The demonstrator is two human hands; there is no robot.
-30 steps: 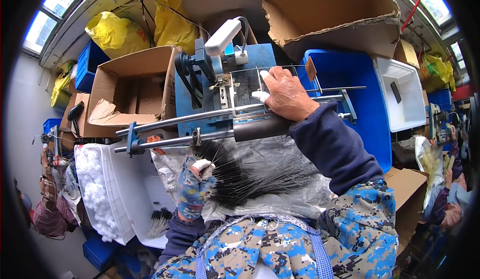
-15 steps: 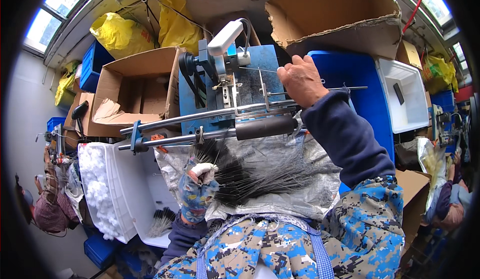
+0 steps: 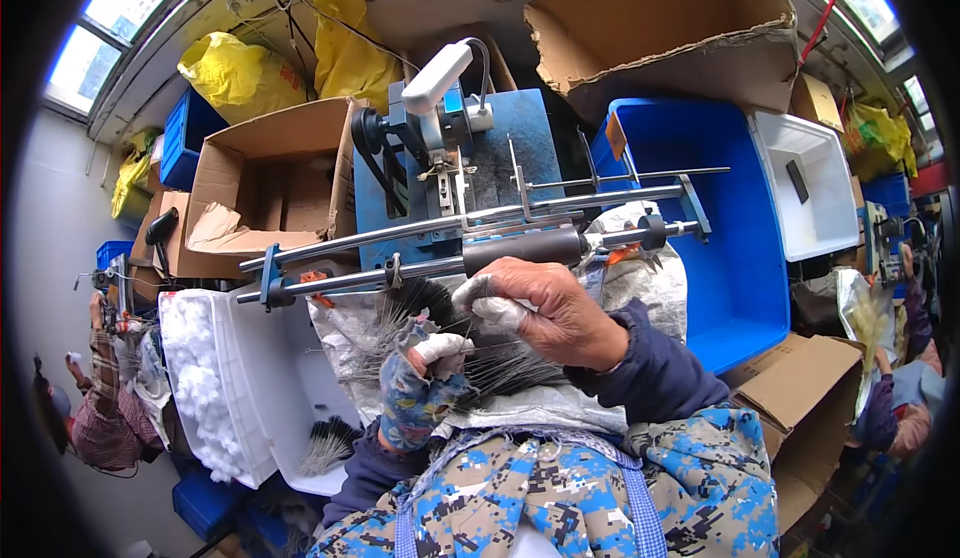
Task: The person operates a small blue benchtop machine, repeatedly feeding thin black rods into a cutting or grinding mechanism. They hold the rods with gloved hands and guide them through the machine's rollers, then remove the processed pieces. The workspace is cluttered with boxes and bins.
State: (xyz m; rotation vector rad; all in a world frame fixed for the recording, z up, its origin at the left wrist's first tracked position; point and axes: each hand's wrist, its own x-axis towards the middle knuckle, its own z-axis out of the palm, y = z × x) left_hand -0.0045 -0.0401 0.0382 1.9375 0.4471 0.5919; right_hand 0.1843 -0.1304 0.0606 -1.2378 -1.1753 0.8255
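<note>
My left hand [image 3: 432,376], with whitish wrapping on a finger and a patterned cuff, is closed beside a pile of thin wires [image 3: 510,371] with black bristly parts. My right hand [image 3: 555,310] is just to its right, above the pile. Its wrapped thumb and finger are pinched together; whatever lies between them is too small to make out. Both hands are on the near side of a dark roller [image 3: 520,250] on steel rods. Beyond it stands a blue bench machine [image 3: 515,148] with a white-topped head [image 3: 437,78]. A silvery sheet [image 3: 540,408] lies under the wires.
To the left, a white bin [image 3: 275,388] holds a few black-tipped brushes; another holds white fluff [image 3: 195,378]. An open carton [image 3: 265,173] stands behind them. On the right are a deep blue bin [image 3: 700,248] and a white tray [image 3: 810,188]. Other people work at both sides.
My right hand has left the machine, where it held a thin wire, and come down and nearer beside my left hand. The left hand has shifted slightly right.
</note>
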